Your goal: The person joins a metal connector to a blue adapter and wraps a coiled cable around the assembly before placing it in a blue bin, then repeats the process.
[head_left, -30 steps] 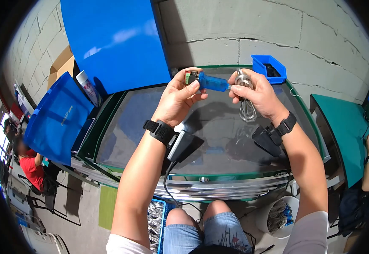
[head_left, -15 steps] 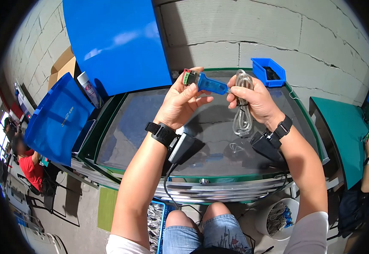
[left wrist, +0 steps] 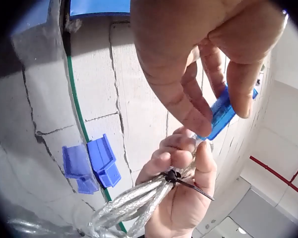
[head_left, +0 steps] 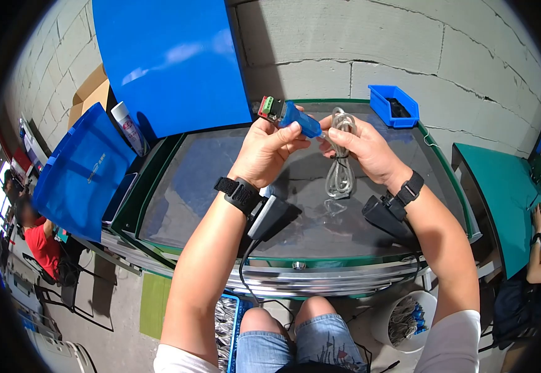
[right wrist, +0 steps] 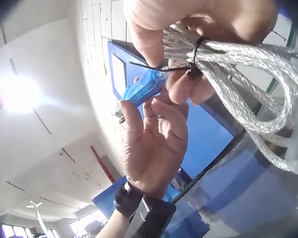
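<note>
Above the dark tabletop, my left hand (head_left: 264,149) grips a translucent blue adapter (head_left: 301,120) between thumb and fingers. A green and red terminal piece (head_left: 266,106) is at the adapter's far left end. My right hand (head_left: 370,146) pinches the cable at the adapter's right end, and the coiled clear-grey cable (head_left: 340,177) hangs below the fingers. In the right wrist view, a black tie (right wrist: 192,69) binds the coil (right wrist: 243,99). The left wrist view shows the blue adapter (left wrist: 222,116) between the left thumb and fingers.
A blue bin (head_left: 407,117) with dark items stands at the table's back right. A spray can (head_left: 130,128) and blue panels (head_left: 171,56) are at the left. Below the table are a white bucket (head_left: 382,320) and a blue crate (head_left: 240,311). A person in red (head_left: 42,248) sits far left.
Both hands have shifted slightly left with the adapter and cable. The adapter tilts more steeply down to the right, and the coil hangs lower and further left.
</note>
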Available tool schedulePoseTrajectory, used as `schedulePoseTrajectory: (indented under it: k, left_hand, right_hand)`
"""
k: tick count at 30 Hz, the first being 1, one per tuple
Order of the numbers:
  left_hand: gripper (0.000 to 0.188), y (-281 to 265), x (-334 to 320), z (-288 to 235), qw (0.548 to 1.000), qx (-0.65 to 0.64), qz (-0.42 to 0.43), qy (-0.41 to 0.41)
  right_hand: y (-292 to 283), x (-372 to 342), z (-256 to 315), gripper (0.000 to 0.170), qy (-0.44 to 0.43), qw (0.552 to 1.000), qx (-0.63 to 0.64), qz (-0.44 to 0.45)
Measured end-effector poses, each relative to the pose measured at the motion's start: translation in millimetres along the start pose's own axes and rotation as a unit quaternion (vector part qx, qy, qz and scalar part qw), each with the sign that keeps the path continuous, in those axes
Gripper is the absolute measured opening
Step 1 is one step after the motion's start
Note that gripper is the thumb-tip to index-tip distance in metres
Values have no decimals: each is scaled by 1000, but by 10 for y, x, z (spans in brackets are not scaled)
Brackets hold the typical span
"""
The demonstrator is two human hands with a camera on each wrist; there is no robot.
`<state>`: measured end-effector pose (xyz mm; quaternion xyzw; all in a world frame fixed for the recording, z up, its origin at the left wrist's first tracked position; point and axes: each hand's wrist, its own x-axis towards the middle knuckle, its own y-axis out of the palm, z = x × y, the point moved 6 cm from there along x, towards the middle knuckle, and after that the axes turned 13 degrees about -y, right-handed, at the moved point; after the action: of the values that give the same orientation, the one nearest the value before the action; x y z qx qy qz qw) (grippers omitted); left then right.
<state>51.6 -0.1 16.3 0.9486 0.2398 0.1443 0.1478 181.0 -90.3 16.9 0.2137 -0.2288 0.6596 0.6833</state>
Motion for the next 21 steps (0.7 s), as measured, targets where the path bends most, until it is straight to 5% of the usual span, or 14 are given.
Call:
schedulePoseTrajectory:
  k: [7,21]
  left_hand:
    - [24,-77,24,29,999,-13,-34,2]
    - [34,157,0,124,994,71,-21,-85]
  right_hand:
    - [1,-15,46,26,11,1000,-14,-11]
    - [31,17,1,33,-69,997,-3,-27]
